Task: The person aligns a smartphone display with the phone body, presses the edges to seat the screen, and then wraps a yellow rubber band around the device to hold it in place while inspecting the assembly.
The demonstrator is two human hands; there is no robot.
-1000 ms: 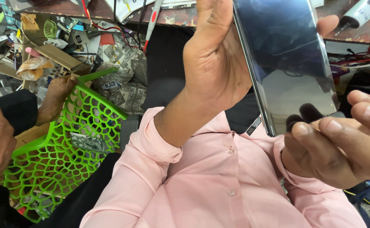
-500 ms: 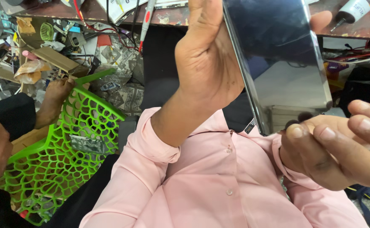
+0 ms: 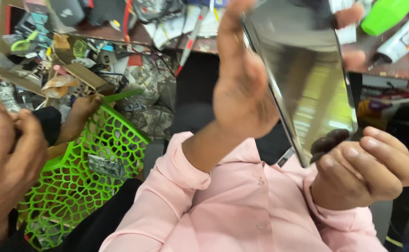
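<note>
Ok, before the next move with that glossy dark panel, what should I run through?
1. Left hand grip on the glossy dark flat panel: palm on one long edge, fingertips over the far edge. Ok.
2. Right hand at the lower corner: fingers curled against it. Ok.
3. Panel face undamaged: glare covers it. Cannot tell.
4. Panel level: tilted, one corner low. Not ok.
5. Another person's hand, beside the green plastic lattice basket: apart from the panel. Ok.

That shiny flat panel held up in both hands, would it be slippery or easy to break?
The glossy panel mirrors its surroundings, so probably slick. It looks thin and stays flat, so likely stiff but fragile. The left hand and right hand hold its edges.
</note>
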